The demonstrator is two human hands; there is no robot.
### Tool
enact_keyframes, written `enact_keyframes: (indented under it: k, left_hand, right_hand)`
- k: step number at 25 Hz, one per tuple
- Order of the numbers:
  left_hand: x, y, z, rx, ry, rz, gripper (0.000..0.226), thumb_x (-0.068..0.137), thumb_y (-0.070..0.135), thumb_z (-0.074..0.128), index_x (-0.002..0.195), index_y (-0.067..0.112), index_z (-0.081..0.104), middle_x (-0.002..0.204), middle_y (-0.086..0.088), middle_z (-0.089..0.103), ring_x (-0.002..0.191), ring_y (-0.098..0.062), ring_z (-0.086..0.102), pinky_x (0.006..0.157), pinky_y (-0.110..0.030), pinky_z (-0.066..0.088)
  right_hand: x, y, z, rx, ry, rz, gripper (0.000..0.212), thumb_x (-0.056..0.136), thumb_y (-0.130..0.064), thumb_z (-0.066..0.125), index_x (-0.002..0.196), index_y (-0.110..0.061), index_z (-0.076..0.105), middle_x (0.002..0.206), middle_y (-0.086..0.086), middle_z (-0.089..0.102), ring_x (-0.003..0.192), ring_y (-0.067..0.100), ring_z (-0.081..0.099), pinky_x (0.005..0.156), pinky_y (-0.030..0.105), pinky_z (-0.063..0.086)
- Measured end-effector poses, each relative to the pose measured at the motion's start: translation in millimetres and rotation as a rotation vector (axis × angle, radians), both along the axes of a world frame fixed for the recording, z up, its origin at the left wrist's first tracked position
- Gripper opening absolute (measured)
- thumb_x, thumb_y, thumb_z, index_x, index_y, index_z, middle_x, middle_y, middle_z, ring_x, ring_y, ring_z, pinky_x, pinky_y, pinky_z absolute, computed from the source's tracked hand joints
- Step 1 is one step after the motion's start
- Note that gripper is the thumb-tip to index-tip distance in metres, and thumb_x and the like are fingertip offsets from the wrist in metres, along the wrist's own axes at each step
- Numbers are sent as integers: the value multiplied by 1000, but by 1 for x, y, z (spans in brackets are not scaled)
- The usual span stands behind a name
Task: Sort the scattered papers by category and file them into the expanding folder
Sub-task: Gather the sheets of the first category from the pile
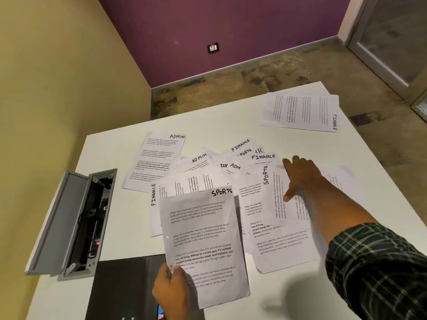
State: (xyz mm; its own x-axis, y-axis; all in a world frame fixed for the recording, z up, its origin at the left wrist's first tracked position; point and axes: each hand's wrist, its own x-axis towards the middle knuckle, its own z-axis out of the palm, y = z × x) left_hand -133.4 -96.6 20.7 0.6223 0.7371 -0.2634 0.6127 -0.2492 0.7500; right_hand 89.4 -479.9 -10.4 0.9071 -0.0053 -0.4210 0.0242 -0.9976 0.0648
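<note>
Head view, taken left to right. At nine o'clock an open grey cable box is sunk into the white table, lid tipped back, wiring showing. Just right of it, at seven o'clock, lies a dark folder, probably the expanding folder, kept close so that sorted sheets can drop straight in; its pockets cannot be made out.

The left hand, at six o'clock, pinches the lower left corner of a sheet headed SPORTS between thumb and curled fingers, lifting it clear of the heap, seemingly as the start of a sports batch.

Behind it, from ten to one o'clock, the scattered papers overlap; their handwritten headings read ADMIN, ADMIN, FINANCE down one margin, FINANCE, SPORTS partly covered, and FINANCE again. The printed paragraphs begin "Village life is a peaceful...".

The right hand, at two o'clock, reaches in with fingers spread flat and thumb down on a second SPORTS sheet, pressing it, likely to slide out the matching category.

At one o'clock, far back and well apart, a separate stack marked FINANCE looks already sorted.
</note>
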Motion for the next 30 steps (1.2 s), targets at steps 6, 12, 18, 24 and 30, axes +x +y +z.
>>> enact_keyframes:
  k: [6,12,18,24,30]
  left_hand:
    - [-4,4,10,-39,-5,-13,19,89,-1,57,77,11,65,71,-6,71,61,-24,66,55,-29,51]
    - [-12,13,18,-36,10,-80,19,86,0,58,72,11,64,70,-2,70,67,-24,67,59,-36,55]
    - [-31,22,26,-17,42,-133,15,88,2,56,75,4,62,70,-7,67,63,-26,62,52,-27,47]
    - [-36,21,37,-20,111,-238,15,86,3,55,72,1,56,66,-11,63,59,-25,54,55,-33,44]
    - [-33,13,45,-127,261,-533,17,91,6,48,80,7,60,70,-5,70,62,-15,66,52,-26,52]
  right_hand:
    - [-12,4,2,52,-41,-37,72,50,-61,88,99,-27,47,96,-5,61,95,20,53,78,34,38]
    - [-31,3,19,10,-50,20,28,69,-33,74,80,-31,48,98,-7,61,90,19,53,75,31,32]
    - [-57,-15,64,248,48,-32,28,64,-25,72,75,-22,46,74,-6,58,75,25,58,63,32,36]
    - [-104,-18,72,282,95,-17,56,54,-32,76,101,-35,46,86,-9,61,79,22,59,74,33,45]
    - [-124,6,78,437,226,-196,64,37,-39,91,94,-23,66,98,-3,69,85,14,67,73,32,58]
